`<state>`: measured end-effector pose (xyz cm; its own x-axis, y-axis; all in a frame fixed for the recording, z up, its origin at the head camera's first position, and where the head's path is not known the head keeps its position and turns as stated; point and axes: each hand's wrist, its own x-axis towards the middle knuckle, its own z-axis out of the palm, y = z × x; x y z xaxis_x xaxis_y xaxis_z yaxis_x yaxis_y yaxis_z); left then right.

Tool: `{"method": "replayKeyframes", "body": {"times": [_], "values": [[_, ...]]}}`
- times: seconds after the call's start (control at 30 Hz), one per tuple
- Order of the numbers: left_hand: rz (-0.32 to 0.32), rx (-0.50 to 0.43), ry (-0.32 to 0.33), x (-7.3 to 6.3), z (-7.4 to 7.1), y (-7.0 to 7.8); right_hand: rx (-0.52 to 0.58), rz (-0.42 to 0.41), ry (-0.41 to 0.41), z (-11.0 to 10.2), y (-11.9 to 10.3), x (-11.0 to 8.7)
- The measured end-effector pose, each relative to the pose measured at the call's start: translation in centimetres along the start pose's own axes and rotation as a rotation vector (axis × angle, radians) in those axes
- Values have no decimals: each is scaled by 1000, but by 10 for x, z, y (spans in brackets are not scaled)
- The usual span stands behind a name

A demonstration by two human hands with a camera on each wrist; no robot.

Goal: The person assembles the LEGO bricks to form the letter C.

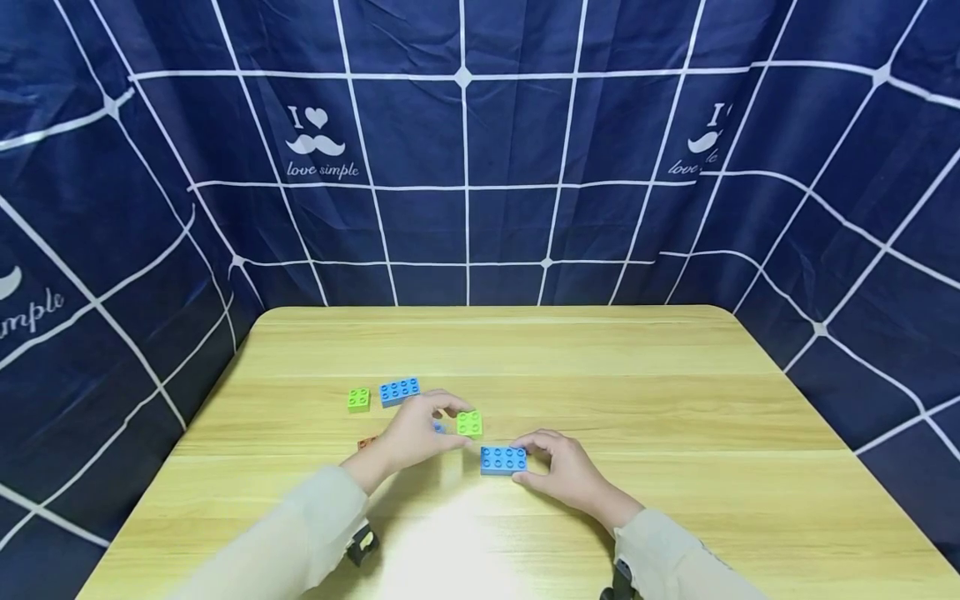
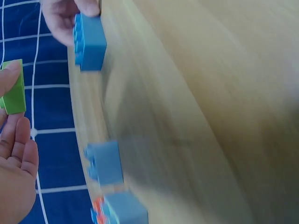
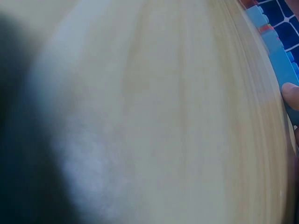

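Between the thumb and fingers of my left hand is a light green two-by-two toy building brick, studs up. In the left wrist view this green brick is pinched above the table. My right hand grips the right end of a longer blue toy building brick, its two rows of studs facing up. The right wrist view shows only part of that blue brick, with the thumb against its side. The green brick is just behind and left of the blue one.
On the wooden table, another green brick and a long blue brick lie beyond my left hand. A small blue brick and an orange-red brick are partly hidden by that hand. A dark blue curtain surrounds the table's back and sides.
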<state>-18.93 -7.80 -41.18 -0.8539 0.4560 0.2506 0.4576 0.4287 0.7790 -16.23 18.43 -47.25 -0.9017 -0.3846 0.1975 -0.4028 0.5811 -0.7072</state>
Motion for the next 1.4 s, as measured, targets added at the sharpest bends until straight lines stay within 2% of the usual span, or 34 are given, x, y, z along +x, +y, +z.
{"method": "replayKeyframes", "body": {"times": [0.2,0.37,0.57,0.7,1.03,1.4], "values": [[17,19,-79,8,21,8,2,-11,-6,-1,0,0],[6,41,-137,13,37,14,-6,-38,3,-1,1,1],[8,57,-172,19,52,17,3,-96,18,-1,4,0],[-6,72,-187,21,59,19,11,-105,26,-1,5,0],[10,111,-166,23,71,15,55,-104,14,0,5,1],[60,170,-130,23,77,15,3,-80,20,-2,6,0]]}}
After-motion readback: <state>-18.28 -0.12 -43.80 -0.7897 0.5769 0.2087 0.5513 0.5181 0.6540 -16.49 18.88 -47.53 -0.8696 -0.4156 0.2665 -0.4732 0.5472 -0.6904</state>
